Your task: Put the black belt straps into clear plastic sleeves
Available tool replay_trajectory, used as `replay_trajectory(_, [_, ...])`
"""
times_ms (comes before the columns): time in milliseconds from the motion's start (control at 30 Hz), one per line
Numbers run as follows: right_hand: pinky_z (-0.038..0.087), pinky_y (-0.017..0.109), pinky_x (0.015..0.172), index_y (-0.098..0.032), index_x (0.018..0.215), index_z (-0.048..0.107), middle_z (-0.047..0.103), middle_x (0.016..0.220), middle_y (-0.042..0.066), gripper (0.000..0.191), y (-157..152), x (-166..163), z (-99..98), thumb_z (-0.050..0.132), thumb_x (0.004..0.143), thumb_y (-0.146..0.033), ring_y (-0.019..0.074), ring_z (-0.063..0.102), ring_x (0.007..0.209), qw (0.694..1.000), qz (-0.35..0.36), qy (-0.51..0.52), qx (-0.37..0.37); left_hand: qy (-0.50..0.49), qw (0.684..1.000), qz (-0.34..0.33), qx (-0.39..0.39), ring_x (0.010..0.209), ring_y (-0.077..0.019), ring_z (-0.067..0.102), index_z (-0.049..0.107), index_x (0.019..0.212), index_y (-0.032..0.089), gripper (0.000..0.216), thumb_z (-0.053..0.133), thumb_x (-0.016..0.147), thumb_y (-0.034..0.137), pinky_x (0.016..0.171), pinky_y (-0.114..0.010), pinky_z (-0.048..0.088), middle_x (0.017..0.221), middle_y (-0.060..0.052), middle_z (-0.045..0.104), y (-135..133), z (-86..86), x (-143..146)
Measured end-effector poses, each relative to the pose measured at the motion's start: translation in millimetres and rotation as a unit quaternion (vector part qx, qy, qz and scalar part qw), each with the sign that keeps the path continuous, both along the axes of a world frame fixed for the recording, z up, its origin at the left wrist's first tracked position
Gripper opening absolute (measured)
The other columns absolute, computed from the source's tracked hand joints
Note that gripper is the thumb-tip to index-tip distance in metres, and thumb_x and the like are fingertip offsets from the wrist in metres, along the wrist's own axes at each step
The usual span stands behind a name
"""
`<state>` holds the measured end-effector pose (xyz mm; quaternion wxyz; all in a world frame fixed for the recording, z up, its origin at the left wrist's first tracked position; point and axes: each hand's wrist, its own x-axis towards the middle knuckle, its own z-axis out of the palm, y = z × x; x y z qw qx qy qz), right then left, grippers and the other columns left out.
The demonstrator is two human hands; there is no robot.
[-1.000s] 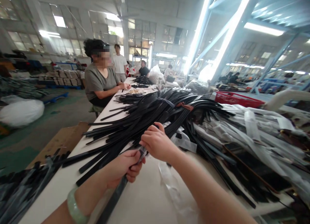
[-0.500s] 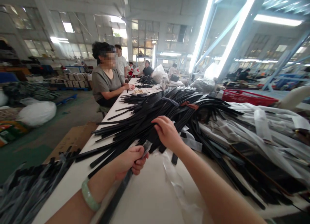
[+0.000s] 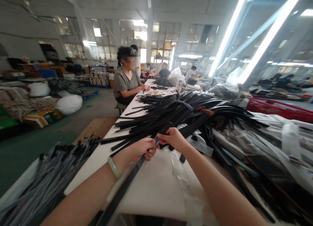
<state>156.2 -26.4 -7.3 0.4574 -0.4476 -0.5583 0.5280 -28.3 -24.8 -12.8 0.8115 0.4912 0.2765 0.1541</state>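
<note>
A long black strap [image 3: 123, 188] runs from the lower edge of the view up through both hands, tilted to the right. My left hand [image 3: 144, 148], below a pale green bangle [image 3: 113, 167], is closed around it. Close beside it, my right hand [image 3: 174, 138] pinches the strap near its upper end, which sticks out past the fingers. A greyish sheen like thin plastic shows on the strap between the hands. Just beyond lies a big heap of black straps [image 3: 156, 117], bundled with a reddish-brown tie [image 3: 204, 110].
White plastic sleeves [image 3: 264, 144] are piled on the right, before a red basket [image 3: 281, 108]. Sleeved straps [image 3: 61, 177] fill a container at lower left. A co-worker [image 3: 127, 79] sits at the table's [image 3: 85, 174] far left side. A translucent strip [image 3: 181, 177] lies on the tabletop.
My right hand has come back from the heap to the strap, close to my left hand, and now pinches it. The view has swung left, showing more of the container of straps.
</note>
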Motion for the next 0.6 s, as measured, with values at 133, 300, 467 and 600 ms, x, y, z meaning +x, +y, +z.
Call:
replay_trajectory(133, [0.054,0.019,0.046,-0.013,0.061,0.064,0.064,0.059,0.002,0.039,5,19,-2.4,0.089,0.048,-0.039,0.0096,0.058,0.048,0.996,-0.074,0.040,0.004,0.021,0.999,-0.024,0.000,0.051,-0.0098,0.049,0.059,0.094,0.010,0.028,0.065,0.080,0.034,0.050,-0.023,0.041,0.065,-0.002,0.054,-11,4.9,-11])
replay_trajectory(300, [0.055,0.014,0.051,-0.016,0.056,0.057,0.061,0.060,-0.001,0.033,14,43,-7.1,0.089,0.049,-0.020,0.0081,0.059,0.053,0.976,-0.186,0.116,0.001,0.078,0.994,-0.074,-0.002,0.061,-0.0188,0.060,0.062,0.093,0.011,0.021,0.065,0.079,0.027,0.058,-0.034,0.049,0.068,-0.007,0.060,-41,12.1,-43])
replay_trajectory(467, [0.056,0.017,0.060,-0.017,0.065,0.065,0.065,0.072,0.004,0.013,5,34,-4.7,0.076,0.066,-0.011,0.0103,0.063,0.063,0.983,-0.141,0.115,0.013,0.126,0.986,0.089,0.063,0.039,-0.0045,0.032,0.061,0.081,0.013,0.014,0.057,0.085,0.026,0.036,-0.015,0.025,0.054,0.001,0.045,-89,42.0,-105])
replay_trajectory(600, [0.058,0.028,0.069,-0.024,0.090,0.071,0.068,0.092,0.009,0.015,-4,27,-1.0,0.069,0.076,-0.027,0.0167,0.065,0.076,0.998,-0.044,0.034,0.025,0.191,0.951,0.236,0.061,0.038,-0.0020,0.021,0.059,0.087,0.016,0.013,0.060,0.083,0.029,0.035,-0.013,0.014,0.054,0.005,0.036,-143,74.5,-186])
